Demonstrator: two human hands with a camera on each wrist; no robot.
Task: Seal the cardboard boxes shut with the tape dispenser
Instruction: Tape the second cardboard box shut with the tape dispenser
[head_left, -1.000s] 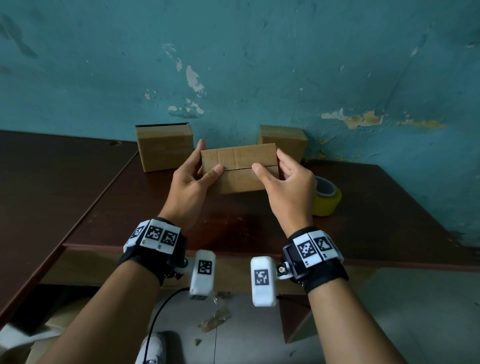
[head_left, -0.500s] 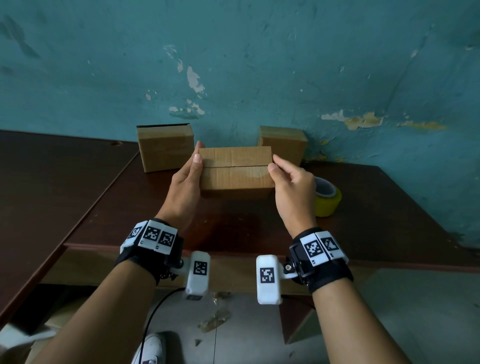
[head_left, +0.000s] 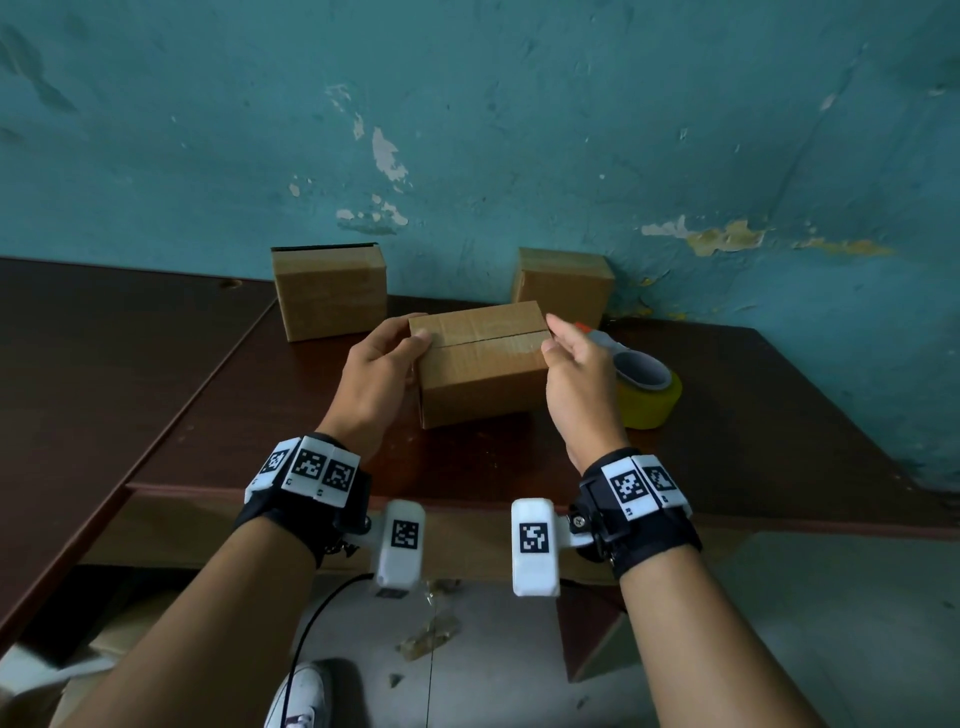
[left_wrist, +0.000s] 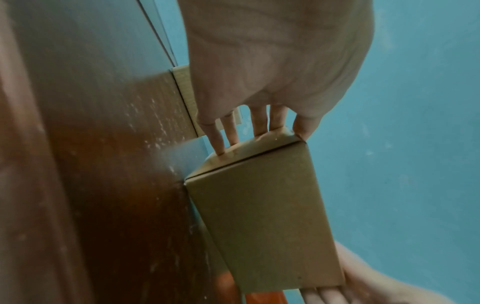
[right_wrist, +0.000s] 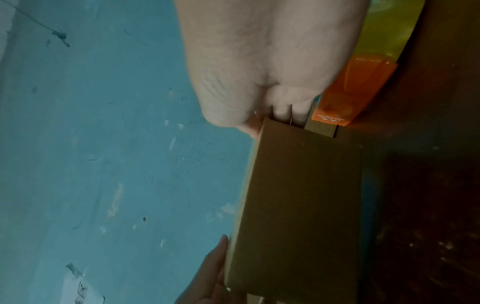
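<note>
A small cardboard box (head_left: 483, 374) stands on the dark wooden table (head_left: 727, 441) with its closed top flaps meeting in a seam that faces up. My left hand (head_left: 402, 345) grips its left end, thumb on the top edge and fingers down the end face. In the left wrist view, the left hand (left_wrist: 259, 127) shows those fingers lying on the box (left_wrist: 265, 216). My right hand (head_left: 553, 335) holds the right end, thumb at the seam. The tape dispenser (head_left: 647, 392), a yellow roll with an orange cutter (right_wrist: 345, 96), lies just right of the right hand (right_wrist: 275, 115).
Two more cardboard boxes stand at the back against the teal wall: one at the left (head_left: 330, 291) and one at the right (head_left: 563, 283). The table's front edge (head_left: 467, 491) runs just ahead of my wrists. A second table surface (head_left: 104, 364) adjoins on the left.
The box was held up with its seam facing me. It has tipped so the seam faces up and has come down onto the table. Both thumbs moved off its face to the ends.
</note>
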